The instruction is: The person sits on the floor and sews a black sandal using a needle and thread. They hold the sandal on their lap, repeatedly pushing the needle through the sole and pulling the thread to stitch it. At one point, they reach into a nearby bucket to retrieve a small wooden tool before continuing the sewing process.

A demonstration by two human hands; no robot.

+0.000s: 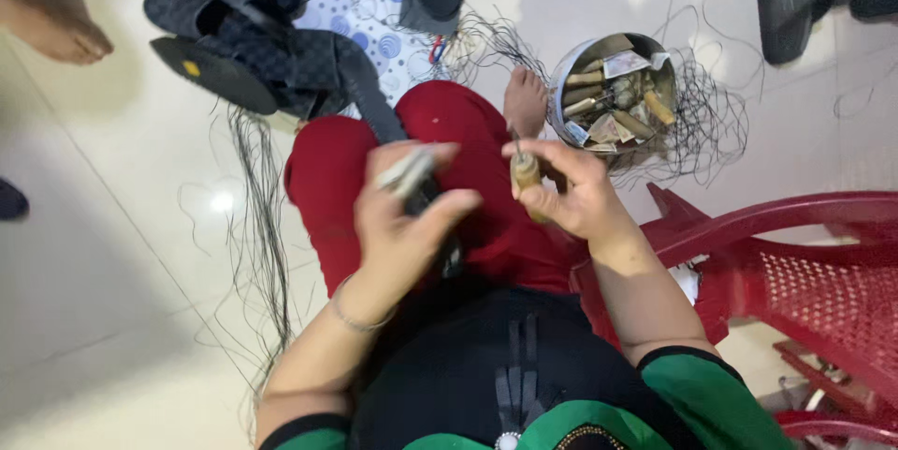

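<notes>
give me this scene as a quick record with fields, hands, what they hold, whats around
left hand: grips a dark sandal strap piece, partly blurred
right hand: pinches a wooden-handled tool, handle upright
lap: red trousers
round metal tin: on the floor ahead of the right hand, holding wooden-handled tools
black sandals: piled on the floor ahead of the left hand
loose black thread: on the floor
red plastic chair: at the person's right

Single head-worn view, aimed steeply downward from close above lap and hands; floor, red chair (pixel 795 254) and round tin (pixel 613 94) framed at edges.
</notes>
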